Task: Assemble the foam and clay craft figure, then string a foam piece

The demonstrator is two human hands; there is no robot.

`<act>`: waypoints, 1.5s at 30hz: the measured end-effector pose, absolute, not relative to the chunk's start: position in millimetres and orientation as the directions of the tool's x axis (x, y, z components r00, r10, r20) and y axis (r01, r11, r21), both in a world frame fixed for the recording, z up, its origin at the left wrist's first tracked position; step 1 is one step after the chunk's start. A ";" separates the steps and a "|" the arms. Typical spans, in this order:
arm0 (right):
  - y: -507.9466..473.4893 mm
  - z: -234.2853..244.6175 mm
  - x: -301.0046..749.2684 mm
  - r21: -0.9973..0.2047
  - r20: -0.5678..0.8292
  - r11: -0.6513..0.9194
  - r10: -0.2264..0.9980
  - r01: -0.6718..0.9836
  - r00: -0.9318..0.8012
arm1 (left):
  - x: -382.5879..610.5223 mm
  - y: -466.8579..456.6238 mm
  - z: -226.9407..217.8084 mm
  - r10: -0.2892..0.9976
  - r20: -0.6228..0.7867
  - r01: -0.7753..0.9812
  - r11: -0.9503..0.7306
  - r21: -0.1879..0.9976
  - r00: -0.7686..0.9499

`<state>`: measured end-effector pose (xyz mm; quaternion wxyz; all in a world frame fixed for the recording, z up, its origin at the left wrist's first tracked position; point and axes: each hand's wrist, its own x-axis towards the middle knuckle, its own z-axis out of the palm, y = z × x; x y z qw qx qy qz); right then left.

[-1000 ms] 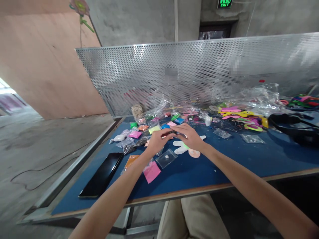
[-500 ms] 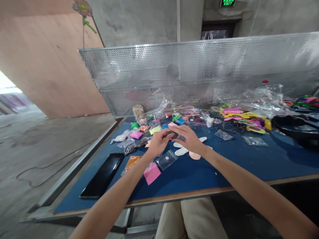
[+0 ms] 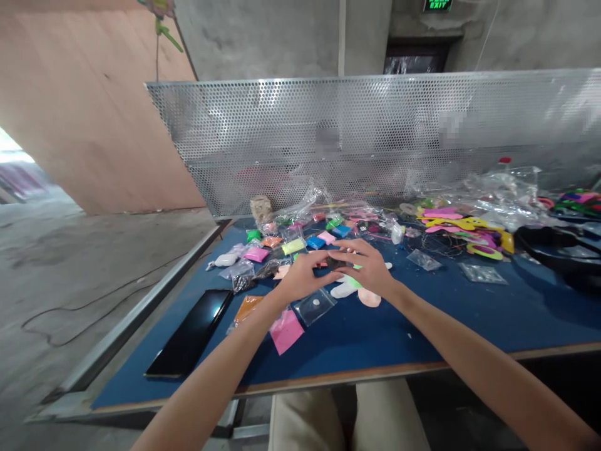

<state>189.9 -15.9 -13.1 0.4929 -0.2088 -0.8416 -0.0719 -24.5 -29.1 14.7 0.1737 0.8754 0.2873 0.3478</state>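
Observation:
A small dark lump (image 3: 332, 262), perhaps modelling clay, is pinched between my two hands over the table. My left hand (image 3: 301, 275) is closed, thumb and fingers on its left side. From the right, my right hand (image 3: 367, 266) has its bent fingertips on the same lump, the fingers slightly apart. Partly hidden beneath my right hand lie flat white pieces (image 3: 344, 289), a light green bit (image 3: 355, 280) and a rounded peach piece (image 3: 369, 297). Just below my left hand is a clear zip bag (image 3: 313, 308) with a small white dot.
A black phone (image 3: 190, 332) and a pink square (image 3: 286, 332) lie near the front left. Small coloured packets (image 3: 256, 254) spread behind my hands. Foam cut-outs (image 3: 453, 222), clear plastic and a black strap (image 3: 549, 254) lie right, before a perforated metal panel (image 3: 282, 131).
My right hand's fingers have lifted and spread a little around the dark lump. The blue and pink packets and the green bit show more now. The view has shifted slightly.

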 end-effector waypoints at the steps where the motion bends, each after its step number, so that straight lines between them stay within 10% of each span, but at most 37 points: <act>1: -17.1 -13.2 190.2 -0.096 0.869 0.905 0.279 0.415 -0.408 | -23.1 -27.0 12.6 0.603 0.541 0.404 -0.797 0.449 0.586; 14: -21.4 -14.8 192.5 -0.307 0.839 0.863 0.445 0.401 -0.314 | -23.6 -11.2 -0.2 0.434 0.633 0.536 -0.843 0.035 0.641; 24: -22.6 -7.7 189.4 -0.478 0.733 0.787 0.602 0.390 -0.316 | -32.4 -8.9 -1.0 0.415 0.661 0.463 -0.879 0.114 0.626; 33: -20.7 -7.1 190.6 -0.237 0.770 0.868 0.441 0.436 -0.461 | -23.6 -34.1 7.0 0.560 0.563 0.343 -0.825 0.449 0.608; 45: -35.9 -3.5 186.0 -0.315 0.672 0.845 0.520 0.431 -0.528 | -27.8 -31.2 3.8 0.638 0.486 0.526 -0.769 0.363 0.598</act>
